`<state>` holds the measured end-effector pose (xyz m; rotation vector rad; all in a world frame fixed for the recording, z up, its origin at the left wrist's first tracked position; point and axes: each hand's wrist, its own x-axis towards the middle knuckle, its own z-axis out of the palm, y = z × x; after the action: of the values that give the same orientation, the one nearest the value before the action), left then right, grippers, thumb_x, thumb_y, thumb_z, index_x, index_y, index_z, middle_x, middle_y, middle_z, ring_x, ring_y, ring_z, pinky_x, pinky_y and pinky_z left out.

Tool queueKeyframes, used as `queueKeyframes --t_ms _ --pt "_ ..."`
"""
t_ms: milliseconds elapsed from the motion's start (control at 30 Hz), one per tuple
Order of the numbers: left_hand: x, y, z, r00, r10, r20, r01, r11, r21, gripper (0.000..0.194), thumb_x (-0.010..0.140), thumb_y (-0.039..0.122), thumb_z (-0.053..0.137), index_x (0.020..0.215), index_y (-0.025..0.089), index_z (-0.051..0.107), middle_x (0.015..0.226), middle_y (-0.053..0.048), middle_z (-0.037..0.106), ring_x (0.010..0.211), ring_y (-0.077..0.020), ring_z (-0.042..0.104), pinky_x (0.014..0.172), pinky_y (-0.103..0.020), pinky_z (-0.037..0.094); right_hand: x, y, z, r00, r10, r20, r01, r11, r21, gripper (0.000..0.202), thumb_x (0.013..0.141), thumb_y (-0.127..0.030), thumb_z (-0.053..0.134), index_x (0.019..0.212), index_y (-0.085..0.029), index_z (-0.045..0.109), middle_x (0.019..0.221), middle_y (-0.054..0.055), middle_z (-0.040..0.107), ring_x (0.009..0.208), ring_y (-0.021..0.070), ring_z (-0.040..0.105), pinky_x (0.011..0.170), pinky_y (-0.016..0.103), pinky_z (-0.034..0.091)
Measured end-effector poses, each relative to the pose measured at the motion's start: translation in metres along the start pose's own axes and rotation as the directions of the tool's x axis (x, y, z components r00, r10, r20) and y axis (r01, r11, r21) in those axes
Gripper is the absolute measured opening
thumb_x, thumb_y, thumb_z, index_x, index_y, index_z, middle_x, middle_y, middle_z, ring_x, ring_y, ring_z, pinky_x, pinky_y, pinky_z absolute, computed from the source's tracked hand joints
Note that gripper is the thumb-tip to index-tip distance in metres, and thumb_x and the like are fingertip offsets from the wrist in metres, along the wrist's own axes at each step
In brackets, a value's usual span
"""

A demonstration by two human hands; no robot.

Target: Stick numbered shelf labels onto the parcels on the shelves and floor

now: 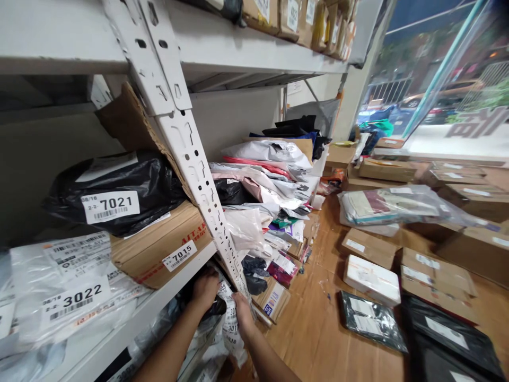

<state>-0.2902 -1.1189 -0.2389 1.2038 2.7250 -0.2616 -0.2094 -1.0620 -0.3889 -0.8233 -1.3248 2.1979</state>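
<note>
My left hand [205,289] reaches in under the shelf edge, its fingers curled against a black plastic parcel [216,306]; the fingertips are partly hidden. Just to the right, my right hand [244,314] grips the edge of a white plastic parcel [231,342], thumb in front, the other fingers mostly behind it. Number labels run in a column along these packed parcels, 3011 among them. Above my hands, a carton labelled 7015 [161,246] lies on the shelf, with a black bag labelled 7021 [115,193] on top. Left of it rests a clear bag labelled 3022 [75,286].
A white perforated post [199,154] stands close to my hands. Beyond it, soft mailers [266,180] are piled high. Cartons [369,246], a white box [371,279] and dark bags [371,321] cover parts of the wooden floor [314,307]. More parcels [292,18] line the upper shelf.
</note>
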Motion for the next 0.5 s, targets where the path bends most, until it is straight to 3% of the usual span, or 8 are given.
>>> queueKeyframes --t_ms 300,500 --pt "0.001 0.001 0.002 1.0 -0.007 -0.007 0.007 1.0 -0.003 0.021 0.088 0.022 0.054 0.104 0.011 0.06 0.118 -0.012 0.059 0.111 -0.0221 0.054 0.093 -0.039 0.044 -0.021 -0.014 -0.011 0.998 0.056 0.043 -0.059 0.995 0.082 0.04 0.059 -0.06 0.063 0.06 -0.021 0.055 0.068 0.002 0.059 0.07 0.019 0.051 0.071 0.031 0.041" --pt "0.001 0.001 0.002 1.0 -0.008 -0.019 0.008 1.0 -0.002 0.02 0.087 0.022 0.056 0.102 0.01 0.061 0.117 -0.011 0.06 0.11 -0.0219 0.055 0.094 -0.04 0.044 -0.038 -0.013 -0.034 0.968 0.137 0.208 -0.158 0.984 0.088 0.054 0.05 -0.071 0.068 0.055 -0.021 0.05 0.048 -0.005 0.046 0.046 0.0102 0.037 0.051 0.026 0.031"
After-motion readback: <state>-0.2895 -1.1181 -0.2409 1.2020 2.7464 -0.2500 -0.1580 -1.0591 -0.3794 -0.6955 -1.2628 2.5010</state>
